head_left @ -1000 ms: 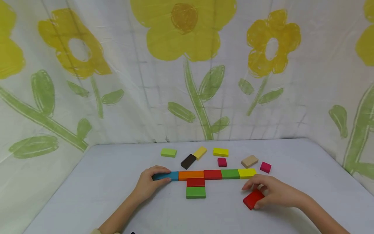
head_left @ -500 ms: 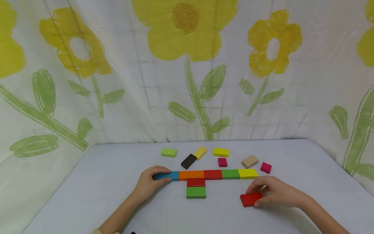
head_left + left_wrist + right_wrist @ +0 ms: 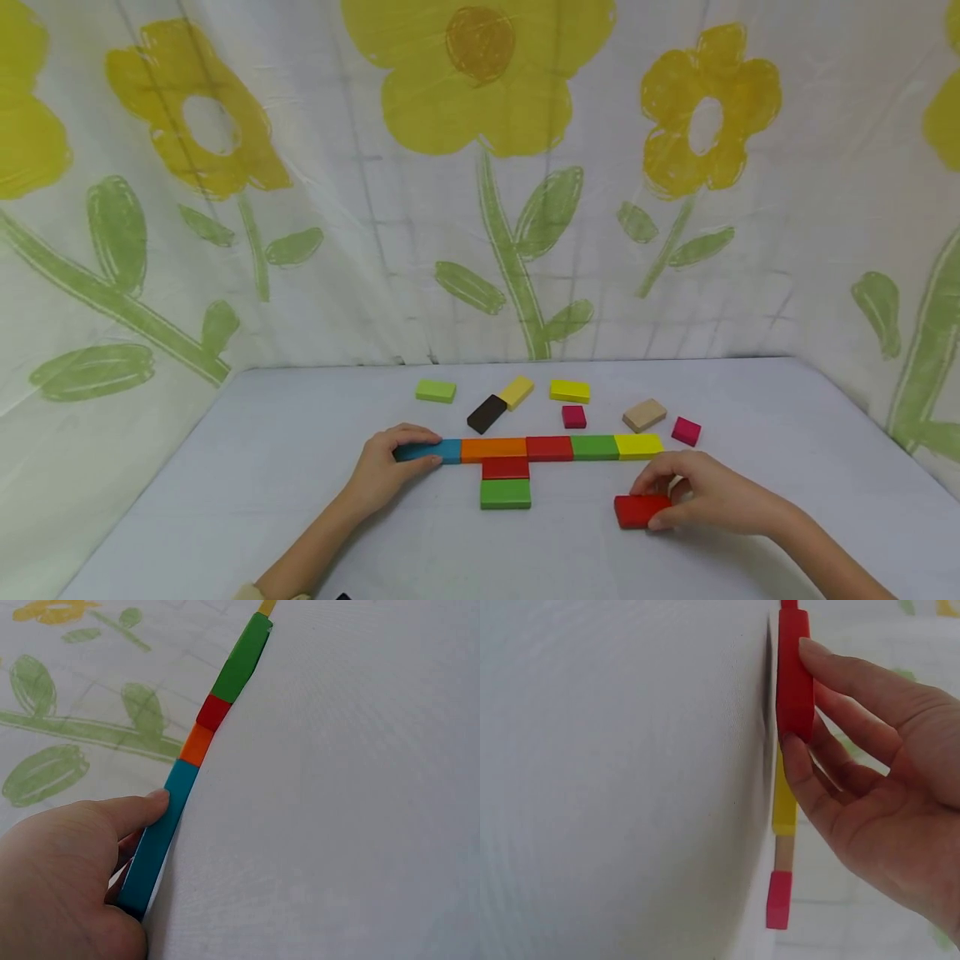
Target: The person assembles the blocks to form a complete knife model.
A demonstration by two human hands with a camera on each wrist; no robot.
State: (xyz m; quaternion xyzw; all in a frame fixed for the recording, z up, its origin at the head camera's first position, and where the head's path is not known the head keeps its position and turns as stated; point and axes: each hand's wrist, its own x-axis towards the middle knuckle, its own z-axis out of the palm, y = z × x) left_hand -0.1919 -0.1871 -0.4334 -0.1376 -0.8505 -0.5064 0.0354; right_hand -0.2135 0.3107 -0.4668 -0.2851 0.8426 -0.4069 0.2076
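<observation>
My left hand (image 3: 386, 468) grips the blue block (image 3: 448, 451) by its left end, thumb in front and fingers behind. That block begins a straight row, touching an orange block (image 3: 493, 450), then a red one (image 3: 549, 448), a green one (image 3: 595, 447) and a yellow one (image 3: 639, 447). Under the orange block lie a short red block (image 3: 506, 468) and a green block (image 3: 506, 493), stacked toward me. At the right, my right hand (image 3: 708, 496) pinches a separate red block (image 3: 637, 512) between thumb and fingers, in front of the yellow end. Its right end is hidden by the fingers.
Behind the row lie loose blocks: light green (image 3: 436, 391), dark brown (image 3: 487, 414), pale yellow (image 3: 517, 392), bright yellow (image 3: 570, 391), natural wood (image 3: 644, 415) and two small pink ones (image 3: 573, 417). A flower-printed curtain (image 3: 330, 317) hangs at the table's (image 3: 300, 400) back edge.
The red block in my right hand has turned from a slant to lie nearly parallel with the row, shifting slightly left. My left hand keeps its grip on the blue block.
</observation>
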